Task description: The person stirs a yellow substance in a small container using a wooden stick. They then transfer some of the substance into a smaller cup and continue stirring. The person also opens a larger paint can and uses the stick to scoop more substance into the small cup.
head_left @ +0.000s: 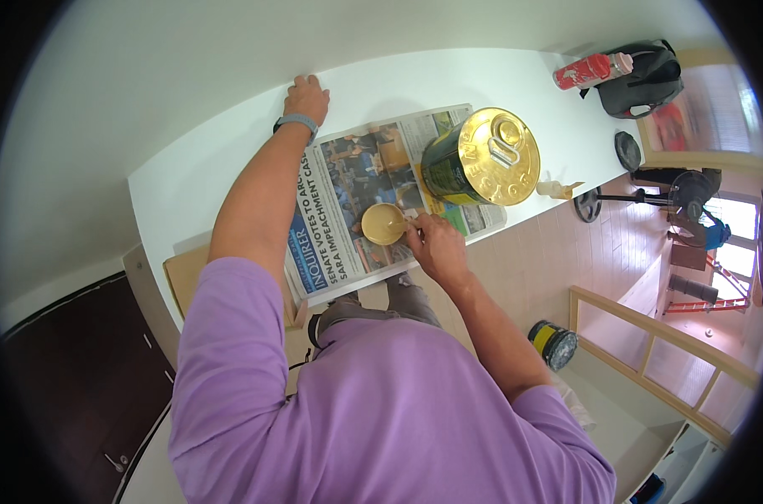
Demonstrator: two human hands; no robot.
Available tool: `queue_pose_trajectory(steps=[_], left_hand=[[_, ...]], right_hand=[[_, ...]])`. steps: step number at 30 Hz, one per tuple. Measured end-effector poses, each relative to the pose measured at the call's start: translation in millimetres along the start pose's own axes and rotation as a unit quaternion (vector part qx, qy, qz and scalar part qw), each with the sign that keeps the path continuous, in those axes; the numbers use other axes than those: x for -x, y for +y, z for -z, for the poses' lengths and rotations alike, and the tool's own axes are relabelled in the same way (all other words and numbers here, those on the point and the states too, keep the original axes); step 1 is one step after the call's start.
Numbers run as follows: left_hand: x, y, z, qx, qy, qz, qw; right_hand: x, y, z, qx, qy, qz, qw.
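My left hand [306, 99] rests on the far edge of the white table, close to the wall, its fingers slightly bent and holding nothing. Below it lies a spread newspaper [348, 181]. On the paper stands a small round cup [380, 227] with smooth cream-coloured contents. My right hand [438, 245] is closed at the cup's right rim, pinching the end of a thin pale stirring stick that reaches into it; the fingers partly hide the stick. Beyond the right hand, a large paint can [500, 155] with a shiny gold lid sits on the newspaper's right part.
A cream-stained small container [554, 190] stands at the table's right edge. Farther right are a red bottle [584, 72], a dark backpack [646, 80] and a black round lid [627, 151]. A fan [692, 193] and a dark bucket [553, 344] stand on the floor.
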State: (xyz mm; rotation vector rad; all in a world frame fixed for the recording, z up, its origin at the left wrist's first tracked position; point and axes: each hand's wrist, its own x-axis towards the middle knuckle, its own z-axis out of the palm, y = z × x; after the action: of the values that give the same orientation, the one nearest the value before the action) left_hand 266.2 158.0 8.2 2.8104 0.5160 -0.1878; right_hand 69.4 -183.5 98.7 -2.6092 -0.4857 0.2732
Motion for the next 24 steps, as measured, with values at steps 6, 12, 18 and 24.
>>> queue_pose_trajectory(steps=[6,12,18,24], left_hand=[[62,7,7,0.159,0.118,0.030,0.980],[256,13,-17,0.198,0.090,0.001,0.976],[358,-5,-71,0.111,0.129,-0.091,0.981],[338,-4,-68,0.218,0.110,-0.158,0.957]], right_hand=[[5,5,-3,-0.010,0.007,-0.003,1.000],[-10,11,-9,-0.022,0.032,0.023,0.999],[-33,13,-8,0.008,0.046,0.079,0.996],[-25,7,-3,0.002,-0.029,0.060,0.998]])
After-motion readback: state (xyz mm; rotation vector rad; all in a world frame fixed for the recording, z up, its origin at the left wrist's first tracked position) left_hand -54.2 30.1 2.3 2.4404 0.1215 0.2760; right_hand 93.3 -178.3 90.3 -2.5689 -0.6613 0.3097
